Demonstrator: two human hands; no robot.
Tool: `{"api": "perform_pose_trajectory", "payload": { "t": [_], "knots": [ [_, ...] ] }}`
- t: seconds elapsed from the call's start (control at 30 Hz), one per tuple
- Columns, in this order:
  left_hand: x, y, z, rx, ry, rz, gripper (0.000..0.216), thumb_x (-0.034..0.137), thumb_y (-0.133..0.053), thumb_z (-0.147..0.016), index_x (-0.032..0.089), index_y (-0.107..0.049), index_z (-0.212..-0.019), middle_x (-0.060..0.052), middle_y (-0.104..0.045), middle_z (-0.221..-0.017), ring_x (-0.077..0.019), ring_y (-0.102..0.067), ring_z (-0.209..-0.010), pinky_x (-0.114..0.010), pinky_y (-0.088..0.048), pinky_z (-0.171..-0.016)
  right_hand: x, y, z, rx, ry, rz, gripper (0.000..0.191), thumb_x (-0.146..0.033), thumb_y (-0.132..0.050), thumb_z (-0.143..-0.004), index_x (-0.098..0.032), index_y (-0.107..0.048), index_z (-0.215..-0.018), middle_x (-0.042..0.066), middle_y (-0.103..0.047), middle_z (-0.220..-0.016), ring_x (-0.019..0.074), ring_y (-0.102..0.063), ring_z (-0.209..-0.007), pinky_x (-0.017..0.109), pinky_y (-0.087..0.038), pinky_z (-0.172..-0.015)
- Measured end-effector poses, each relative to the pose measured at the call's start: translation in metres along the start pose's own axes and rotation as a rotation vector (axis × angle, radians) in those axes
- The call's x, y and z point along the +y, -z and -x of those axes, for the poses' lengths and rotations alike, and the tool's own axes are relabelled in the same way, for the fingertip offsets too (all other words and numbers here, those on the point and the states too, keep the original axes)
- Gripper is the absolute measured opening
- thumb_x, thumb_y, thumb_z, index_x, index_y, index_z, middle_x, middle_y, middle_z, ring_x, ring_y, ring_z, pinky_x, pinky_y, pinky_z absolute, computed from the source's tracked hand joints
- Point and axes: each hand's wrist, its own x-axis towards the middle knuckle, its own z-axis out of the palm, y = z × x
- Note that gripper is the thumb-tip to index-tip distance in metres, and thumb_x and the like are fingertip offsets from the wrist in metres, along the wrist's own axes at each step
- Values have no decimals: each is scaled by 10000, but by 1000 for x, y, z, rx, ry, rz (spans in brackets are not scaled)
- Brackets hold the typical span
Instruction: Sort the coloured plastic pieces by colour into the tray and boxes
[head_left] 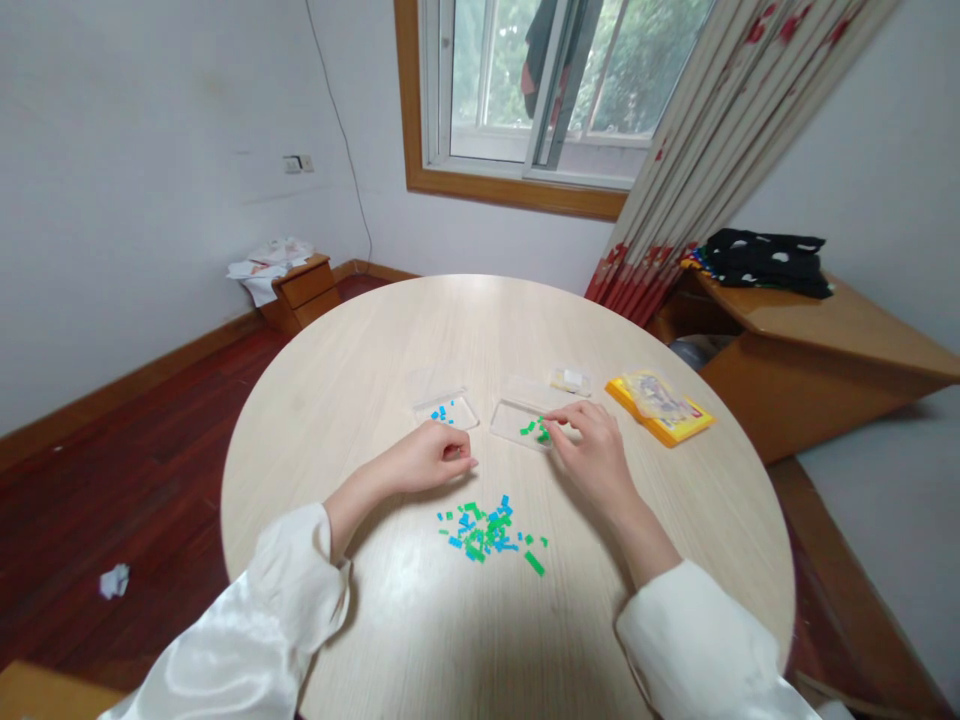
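Green and blue pieces [495, 526] mostly lie heaped midway between the desk's [337, 400] side edges, few split by colour into boxes [508, 418], the right hand [594, 442] seemingly pinching a green one [544, 435] (left hand [429, 458] curled, contents unclear).

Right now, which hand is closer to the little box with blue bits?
Left. The left hand is at the near edge of the blue-bit box; the right hand is farther right, at the green-bit box.
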Motion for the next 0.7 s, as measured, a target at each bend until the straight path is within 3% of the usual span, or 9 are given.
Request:
{"api": "perform_pose_trajectory", "payload": {
  "t": [0.17, 0.4, 0.7],
  "knots": [
    [1, 0, 1, -189, 5, 43, 153, 244, -573, -747, 130, -593, -647, 63, -346, -519, -65, -294, -491, -225, -228, -488, 9, 0, -1, 77, -58, 76, 181, -291, -531, -837, -188, -681, -834, 64, -636, -800, 227, -556, -800, 367, -381, -745],
    [-17, 11, 4, -517, -47, 71, 140, 268, -697, -668, 144, -636, -694, 69, -367, -552, -60, -332, -492, -197, -256, -478, 8, -1, 0, 37, -65, 73, 192, -289, -528, -839, -181, -686, -848, 66, -632, -786, 231, -551, -802, 369, -391, -737],
    [-21, 11, 5, -534, -26, 23, 44, 160, -611, -688, 137, -638, -663, 56, -400, -549, -69, -364, -518, -202, -282, -505, 8, -3, 1, 24, -48, 32, 163, -249, -540, -828, -179, -687, -839, 70, -635, -785, 229, -554, -792, 374, -411, -734]
  ]
}}
